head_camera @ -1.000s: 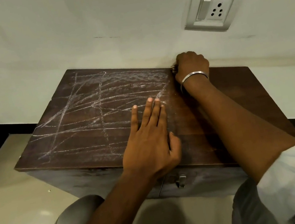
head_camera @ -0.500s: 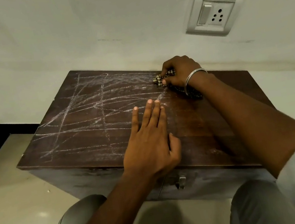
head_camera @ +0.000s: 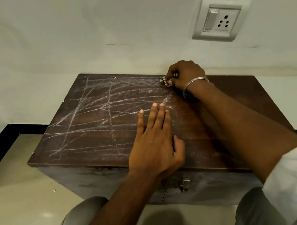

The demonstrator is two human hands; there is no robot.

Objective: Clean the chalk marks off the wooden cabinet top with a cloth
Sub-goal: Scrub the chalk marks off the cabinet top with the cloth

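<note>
Right hand [head_camera: 186, 74] fisted on the cloth [head_camera: 167, 80] at the cabinet top's [head_camera: 240, 100] far edge; left hand [head_camera: 155, 143] apparently flat, fingers spread.

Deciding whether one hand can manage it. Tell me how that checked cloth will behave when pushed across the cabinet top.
Probably soft and floppy: the checked cloth is bunched in the right hand. Likely light, since a few fingers hold it. It may crumple rather than slide flat over the chalk marks.

Cloth [head_camera: 167, 80] mostly concealed inside right hand [head_camera: 186, 74] — only a bunched end protrudes. Both knees cut off at lower edge.
</note>
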